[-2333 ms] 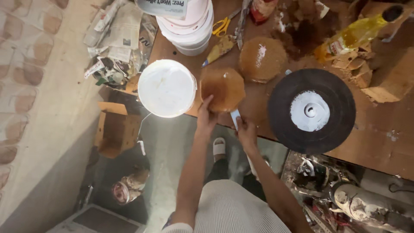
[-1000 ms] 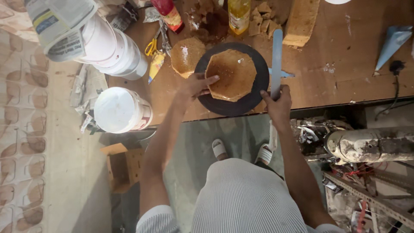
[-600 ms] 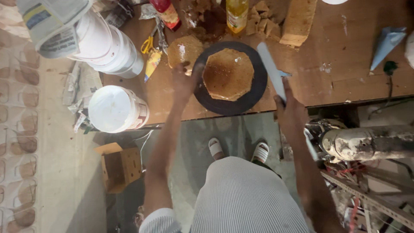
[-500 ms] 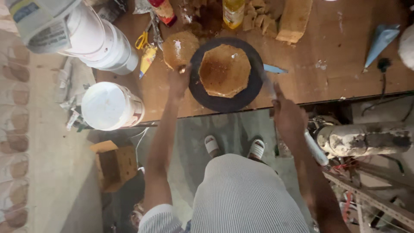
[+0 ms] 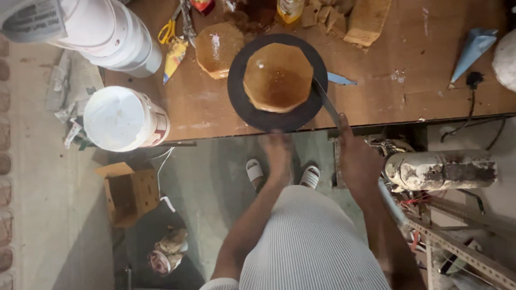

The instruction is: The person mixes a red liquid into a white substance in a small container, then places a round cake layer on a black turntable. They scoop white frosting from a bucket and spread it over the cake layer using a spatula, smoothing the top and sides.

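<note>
A brown octagonal cake layer (image 5: 278, 77) lies on a black round turntable (image 5: 243, 102) at the front of the wooden table (image 5: 387, 86). My right hand (image 5: 355, 156) grips a long knife (image 5: 326, 101) whose blade rests against the layer's right side. My left hand (image 5: 278, 152) is blurred, just below the table's front edge under the turntable, and I cannot tell whether its fingers are closed. A second round brown layer (image 5: 216, 49) lies to the left of the turntable.
White buckets (image 5: 121, 119) (image 5: 102, 29) stand at the left. Scissors (image 5: 167, 29), a yellow piping bag (image 5: 174, 58), cake scraps (image 5: 355, 16) and a blue cone (image 5: 473, 45) are on the table. A cardboard box (image 5: 128, 190) sits on the floor, a metal cylinder (image 5: 441, 171) at the right.
The cake layer has moved from beside the white bucket onto the black turntable. My left hand has dropped from the turntable's edge to below the table. My right hand brought the knife against the layer.
</note>
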